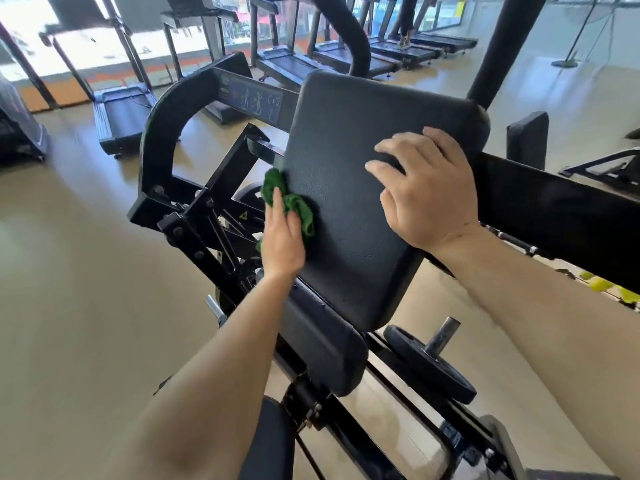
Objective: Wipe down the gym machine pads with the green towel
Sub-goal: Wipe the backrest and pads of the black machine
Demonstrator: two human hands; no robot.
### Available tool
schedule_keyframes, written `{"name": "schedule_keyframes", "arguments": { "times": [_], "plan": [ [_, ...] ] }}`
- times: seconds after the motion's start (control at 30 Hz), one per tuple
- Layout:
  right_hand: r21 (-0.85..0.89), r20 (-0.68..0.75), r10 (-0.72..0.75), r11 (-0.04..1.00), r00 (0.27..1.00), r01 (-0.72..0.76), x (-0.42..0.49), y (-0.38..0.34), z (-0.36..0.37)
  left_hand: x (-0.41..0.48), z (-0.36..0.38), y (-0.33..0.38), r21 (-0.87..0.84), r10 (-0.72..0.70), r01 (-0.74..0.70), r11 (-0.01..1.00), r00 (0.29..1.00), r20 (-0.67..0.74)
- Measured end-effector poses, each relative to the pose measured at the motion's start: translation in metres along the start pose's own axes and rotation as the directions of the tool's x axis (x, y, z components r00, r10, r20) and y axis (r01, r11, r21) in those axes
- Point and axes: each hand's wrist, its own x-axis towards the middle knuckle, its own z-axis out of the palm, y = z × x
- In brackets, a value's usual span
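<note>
A large black back pad (349,209) of the gym machine tilts up in the middle of the view. My left hand (282,242) presses a bunched green towel (292,202) against the pad's left edge. My right hand (427,192) lies flat on the pad's upper right part, fingers spread, thumb hooked over its right edge. Below the big pad sits a smaller black pad (322,337), and another dark pad (268,441) shows at the bottom.
The black steel machine frame (180,140) curves behind the pad. A weight plate (429,363) sits on a peg at the lower right. Several treadmills (123,116) line the windows at the back, one with a person's legs (407,26) on it. A tan floor surrounds everything.
</note>
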Motion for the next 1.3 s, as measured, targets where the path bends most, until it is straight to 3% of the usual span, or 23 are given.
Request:
{"name": "schedule_keyframes", "arguments": {
  "times": [0.13, 0.33, 0.43, 0.5, 0.6, 0.67, 0.73, 0.8, 0.87, 0.9, 0.97, 1.1, 1.2, 1.3],
  "plan": [
    [-0.016, -0.019, -0.01, 1.0, 1.0, 0.01, -0.001, 0.002, 0.001, 0.001, 0.007, -0.013, -0.121, -0.187, 0.178, 0.977, 0.98, -0.063],
    [-0.011, -0.019, 0.018, 1.0, 1.0, -0.018, -0.001, -0.001, -0.001, -0.107, 0.029, 0.002, -0.249, -0.281, 0.273, 0.929, 0.96, 0.004],
    [-0.007, -0.033, 0.016, 1.0, 0.999, -0.016, -0.001, -0.002, 0.0, -0.168, 0.039, 0.029, -0.221, -0.143, 0.154, 0.963, 0.988, 0.061],
    [-0.005, -0.041, 0.009, 1.0, 0.999, -0.01, -0.001, -0.001, 0.0, -0.185, 0.04, 0.045, -0.156, 0.035, -0.021, 0.987, 0.995, 0.088],
    [0.006, -0.057, 0.001, 1.0, 0.998, -0.001, -0.002, 0.0, 0.0, -0.168, 0.033, 0.048, -0.062, 0.309, -0.303, 0.951, 0.941, 0.136],
    [0.005, -0.059, -0.001, 1.0, 0.998, 0.002, -0.002, 0.0, 0.001, -0.138, 0.029, 0.04, -0.076, 0.344, -0.336, 0.939, 0.928, 0.146],
    [0.001, -0.052, -0.005, 1.0, 0.999, 0.005, -0.002, 0.001, 0.001, -0.105, 0.026, 0.029, -0.105, 0.201, -0.191, 0.976, 0.975, 0.09],
    [-0.004, -0.037, -0.008, 1.0, 0.999, 0.008, -0.002, 0.001, 0.001, -0.084, 0.022, 0.021, -0.144, -0.043, 0.046, 0.988, 0.999, 0.024],
    [-0.005, -0.03, -0.004, 1.0, 1.0, 0.004, -0.002, 0.001, 0.0, -0.086, 0.022, 0.023, -0.127, -0.124, 0.123, 0.984, 0.992, 0.006],
    [-0.001, -0.026, 0.0, 1.0, 1.0, 0.0, -0.002, 0.001, -0.001, -0.097, 0.024, 0.029, -0.095, -0.072, 0.072, 0.993, 0.997, 0.005],
    [-0.009, -0.022, 0.02, 1.0, 1.0, -0.02, 0.0, -0.001, -0.005, -0.134, 0.03, 0.045, -0.049, 0.166, -0.164, 0.985, 0.986, 0.032],
    [0.003, -0.076, 0.171, 0.985, 0.982, -0.171, -0.017, -0.012, -0.022, -0.173, 0.041, 0.05, 0.075, 0.518, -0.526, 0.847, 0.849, 0.108],
    [0.117, -0.039, 0.308, 0.946, 0.951, -0.302, -0.06, -0.027, -0.035, -0.164, 0.036, 0.049, 0.135, 0.625, -0.631, 0.763, 0.775, 0.093],
    [0.158, 0.073, 0.332, 0.927, 0.94, -0.34, -0.105, -0.035, -0.04, -0.142, 0.033, 0.069, 0.16, 0.652, -0.654, 0.739, 0.754, 0.072]
  ]
}}
